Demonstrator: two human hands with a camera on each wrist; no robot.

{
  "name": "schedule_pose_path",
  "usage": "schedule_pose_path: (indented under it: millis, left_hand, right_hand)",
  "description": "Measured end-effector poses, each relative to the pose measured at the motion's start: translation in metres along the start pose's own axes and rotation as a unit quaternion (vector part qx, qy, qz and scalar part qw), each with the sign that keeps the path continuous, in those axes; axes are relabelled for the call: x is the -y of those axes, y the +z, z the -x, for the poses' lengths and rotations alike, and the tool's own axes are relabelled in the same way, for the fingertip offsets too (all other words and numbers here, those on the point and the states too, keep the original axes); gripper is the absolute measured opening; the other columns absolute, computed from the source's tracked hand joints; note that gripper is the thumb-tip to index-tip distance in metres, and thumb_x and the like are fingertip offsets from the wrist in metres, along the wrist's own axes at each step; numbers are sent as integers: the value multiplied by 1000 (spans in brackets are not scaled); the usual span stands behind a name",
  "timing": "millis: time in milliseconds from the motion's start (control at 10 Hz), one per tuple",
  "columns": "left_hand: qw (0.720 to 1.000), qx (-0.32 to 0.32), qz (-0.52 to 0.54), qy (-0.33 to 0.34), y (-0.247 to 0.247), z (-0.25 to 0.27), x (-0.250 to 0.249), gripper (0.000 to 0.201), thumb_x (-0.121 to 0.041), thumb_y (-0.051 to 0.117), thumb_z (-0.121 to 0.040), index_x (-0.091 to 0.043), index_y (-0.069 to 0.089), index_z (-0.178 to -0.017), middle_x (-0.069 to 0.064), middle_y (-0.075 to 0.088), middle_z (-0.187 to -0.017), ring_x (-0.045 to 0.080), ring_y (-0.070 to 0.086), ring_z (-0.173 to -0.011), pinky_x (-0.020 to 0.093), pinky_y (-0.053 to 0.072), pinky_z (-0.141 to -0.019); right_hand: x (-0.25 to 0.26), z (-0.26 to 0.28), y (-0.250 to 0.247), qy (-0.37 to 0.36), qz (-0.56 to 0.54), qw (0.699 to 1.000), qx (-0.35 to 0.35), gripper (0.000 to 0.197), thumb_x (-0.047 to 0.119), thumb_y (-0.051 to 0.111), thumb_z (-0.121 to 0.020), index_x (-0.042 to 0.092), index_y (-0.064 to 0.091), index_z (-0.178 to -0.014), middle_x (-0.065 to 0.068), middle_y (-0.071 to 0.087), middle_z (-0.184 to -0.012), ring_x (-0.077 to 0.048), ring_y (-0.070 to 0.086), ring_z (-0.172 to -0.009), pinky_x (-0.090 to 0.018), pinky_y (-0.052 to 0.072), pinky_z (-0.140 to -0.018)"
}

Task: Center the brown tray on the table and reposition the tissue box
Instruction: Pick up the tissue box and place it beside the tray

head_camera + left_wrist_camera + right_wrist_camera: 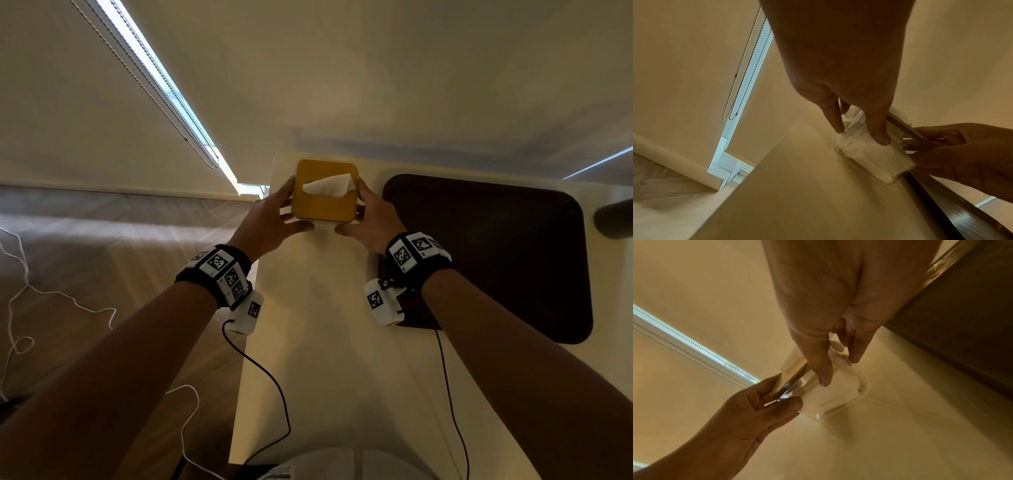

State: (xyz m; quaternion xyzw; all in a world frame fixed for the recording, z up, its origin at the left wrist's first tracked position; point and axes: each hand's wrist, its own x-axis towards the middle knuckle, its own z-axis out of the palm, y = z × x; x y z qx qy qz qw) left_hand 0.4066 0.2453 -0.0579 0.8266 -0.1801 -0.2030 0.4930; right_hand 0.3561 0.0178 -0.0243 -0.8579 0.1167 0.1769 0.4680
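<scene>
You hold the tissue box (323,192) between both hands at the far left part of the table (325,342). Your left hand (270,219) grips its left side, your right hand (371,219) its right, fingers and thumbs curled around the clear walls. The brown tray (496,253) lies flat just beside it, under your right wrist.
</scene>
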Motion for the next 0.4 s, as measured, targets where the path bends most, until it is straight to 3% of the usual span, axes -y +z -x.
schedule_pose_path:
  millis: [200,300,400]
  left_hand:
    - [1000,9,2,-4,-1,0,-2,100,-21,83,-78,-28,25,-158,2,57,-141,11,55,-130,10,50,-91]
    - [1000,20,-6,-15,-5,5,-5,106,-40,82,-73,-30,21,-159,5,52,-148,15,52,-135,20,50,-98]
    - [998,13,-57,-3,-4,14,0,114,-63,72,-70,-23,17,-161,12,45,-155,23,49,-138,35,51,-103]
  right_hand:
    - [-1,-2,2,13,-2,1000,1,103,16,84,-73,25,19,-152,-5,53,-141,-22,53,-128,-28,43,-94]
    - [-1,3,3,31,10,999,1,108,20,86,-69,26,17,-153,-5,50,-144,-22,51,-130,-37,46,-104]
    - [-5,10,5,28,22,999,-10,107,25,85,-71,23,17,-153,-8,44,-149,-23,47,-132,-45,45,-106]
